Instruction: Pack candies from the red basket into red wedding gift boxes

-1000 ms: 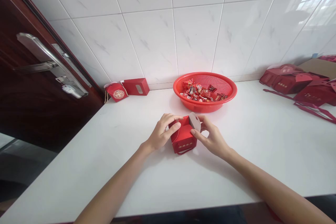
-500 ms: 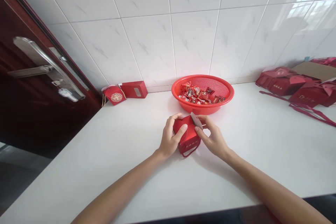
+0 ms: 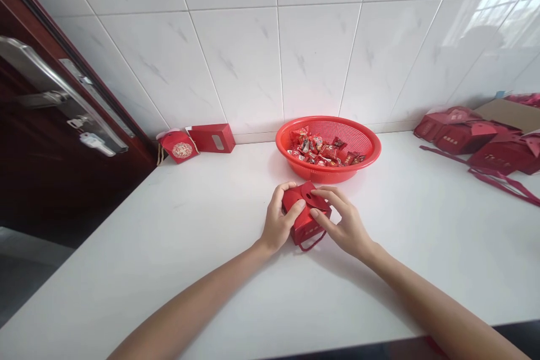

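A small red gift box (image 3: 310, 224) with gold lettering stands on the white table between my hands. My left hand (image 3: 282, 218) grips its left side, thumb on top and fingers round the back. A rounded flap (image 3: 309, 196) with a small hole lies folded over the top. My right hand (image 3: 342, 219) is on the right side, its fingertips on the flap and its thumb at the box's front edge. A dark red ribbon loop (image 3: 313, 243) hangs at the front. Just behind sits a red plastic basket (image 3: 370, 149) holding several wrapped candies (image 3: 320, 151).
At the back left stand a red box with a round gold emblem (image 3: 182, 149) and a plain red box (image 3: 216, 139). Several red gift boxes (image 3: 464, 136) and loose ribbons (image 3: 502, 181) lie at the right. A tiled wall (image 3: 236, 67) closes the back; a door with keys (image 3: 97, 143) is left.
My right hand has folded the box's right flap from upright down over the top. My left hand keeps its hold. The view has shifted slightly.
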`<state>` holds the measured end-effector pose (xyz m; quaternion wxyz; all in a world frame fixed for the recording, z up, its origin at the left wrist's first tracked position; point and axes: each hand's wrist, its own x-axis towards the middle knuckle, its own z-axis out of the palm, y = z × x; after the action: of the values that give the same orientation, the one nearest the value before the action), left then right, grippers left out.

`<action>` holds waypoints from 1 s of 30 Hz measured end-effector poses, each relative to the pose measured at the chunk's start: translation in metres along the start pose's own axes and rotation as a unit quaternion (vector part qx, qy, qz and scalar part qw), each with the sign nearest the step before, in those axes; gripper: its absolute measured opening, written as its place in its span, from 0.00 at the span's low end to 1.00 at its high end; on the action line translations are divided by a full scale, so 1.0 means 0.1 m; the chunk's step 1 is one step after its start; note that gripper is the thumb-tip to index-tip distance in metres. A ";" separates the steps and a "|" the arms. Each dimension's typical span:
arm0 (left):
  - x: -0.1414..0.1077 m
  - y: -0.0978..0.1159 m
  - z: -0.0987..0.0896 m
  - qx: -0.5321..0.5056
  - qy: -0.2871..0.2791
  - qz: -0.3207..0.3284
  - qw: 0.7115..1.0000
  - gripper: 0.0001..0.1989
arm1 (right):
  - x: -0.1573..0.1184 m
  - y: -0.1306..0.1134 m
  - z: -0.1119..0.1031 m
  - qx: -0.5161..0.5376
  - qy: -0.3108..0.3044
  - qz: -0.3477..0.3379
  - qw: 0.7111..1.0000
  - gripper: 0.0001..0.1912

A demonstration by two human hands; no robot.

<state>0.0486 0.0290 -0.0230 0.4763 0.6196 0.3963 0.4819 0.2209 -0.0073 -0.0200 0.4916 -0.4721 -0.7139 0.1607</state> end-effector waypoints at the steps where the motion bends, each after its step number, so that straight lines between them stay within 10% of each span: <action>1: 0.00 0.00 0.00 0.004 0.001 0.000 1.000 0.17 | 0.00 0.00 0.00 0.000 -0.001 0.000 1.000 0.14; 16: 0.10 0.14 -0.07 0.087 -0.026 0.005 0.996 0.04 | 0.01 -0.03 -0.02 0.028 -0.028 0.006 0.999 0.11; 30: 0.16 0.23 -0.15 0.078 -0.077 -0.071 0.991 0.19 | 0.03 0.03 -0.10 0.108 -0.065 0.070 0.990 0.13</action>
<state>0.0385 0.0416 0.0045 0.4888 0.6605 0.4372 0.3656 0.2311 -0.0057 -0.0158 0.4800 -0.4537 -0.6877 0.3013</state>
